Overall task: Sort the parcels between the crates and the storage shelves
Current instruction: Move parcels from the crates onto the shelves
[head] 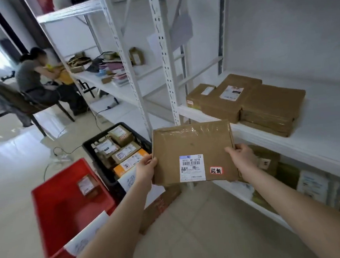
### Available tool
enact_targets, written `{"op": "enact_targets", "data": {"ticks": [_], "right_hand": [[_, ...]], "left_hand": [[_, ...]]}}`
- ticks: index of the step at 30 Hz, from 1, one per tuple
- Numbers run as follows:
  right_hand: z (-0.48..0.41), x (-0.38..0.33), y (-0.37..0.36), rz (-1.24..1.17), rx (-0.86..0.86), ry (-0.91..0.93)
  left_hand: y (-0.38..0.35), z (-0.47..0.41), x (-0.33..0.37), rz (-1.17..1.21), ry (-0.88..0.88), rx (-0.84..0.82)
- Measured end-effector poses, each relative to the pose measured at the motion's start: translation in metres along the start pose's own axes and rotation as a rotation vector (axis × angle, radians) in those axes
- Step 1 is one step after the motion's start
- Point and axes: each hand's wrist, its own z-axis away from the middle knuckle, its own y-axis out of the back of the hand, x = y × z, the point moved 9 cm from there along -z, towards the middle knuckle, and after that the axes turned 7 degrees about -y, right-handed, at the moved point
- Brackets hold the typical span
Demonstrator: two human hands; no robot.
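White shelving (269, 138): flat brown parcels (266, 103) stacked on middle shelf.
Red crate (69, 211): one small parcel (86, 185) inside.
Black crate (97, 163): filled with boxed parcels (123, 152).
Held parcel (189, 145): raised before shelf, label up, likely for reading.
Left hand (146, 168): left edge pinched.
Right hand (242, 157): right edge pinched.

The middle shelf (330, 125) is bare right of the stacked brown parcels (245, 102), with open height above them. A white upright (166, 66) bounds its left side. The held parcel (191, 147) hangs just before the shelf edge. Packages (311, 183) crowd the lower shelf (235, 190). The black crate (104, 172) is full; the red crate (49, 219) holds 1 small box (86, 185).
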Motion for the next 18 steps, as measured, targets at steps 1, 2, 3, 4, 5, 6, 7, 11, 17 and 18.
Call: {"op": "enact_targets", "data": {"ticks": [1, 2, 3, 4, 5, 6, 7, 11, 17, 18], "right_hand": [[0.001, -0.003, -0.026, 0.002, -0.041, -0.010], [0.003, -0.006, -0.053, 0.007, -0.076, -0.025], [0.003, -0.009, -0.079, 0.006, -0.107, -0.040], [0.004, -0.012, -0.106, -0.002, -0.138, -0.056], [0.005, -0.016, -0.134, -0.014, -0.168, -0.066], [0.006, -0.020, -0.161, -0.026, -0.200, -0.074], [0.008, -0.024, -0.189, -0.037, -0.234, -0.084], [0.021, -0.040, -0.302, -0.019, -0.378, -0.119], [0.050, -0.053, -0.449, 0.128, -0.524, -0.125], [0.056, -0.055, -0.471, 0.162, -0.543, -0.119]], "left_hand": [[0.021, -0.011, -0.007, 0.005, 0.013, 0.020], [0.042, -0.023, -0.013, 0.010, 0.027, 0.041], [0.064, -0.035, -0.019, 0.015, 0.043, 0.060], [0.085, -0.048, -0.025, 0.019, 0.061, 0.078], [0.107, -0.060, -0.031, 0.019, 0.076, 0.095], [0.129, -0.072, -0.036, 0.017, 0.084, 0.108], [0.151, -0.083, -0.041, 0.010, 0.085, 0.120], [0.240, -0.124, -0.058, -0.038, 0.114, 0.191], [0.367, -0.151, -0.096, -0.089, 0.196, 0.338], [0.385, -0.153, -0.104, -0.099, 0.212, 0.372]]}}
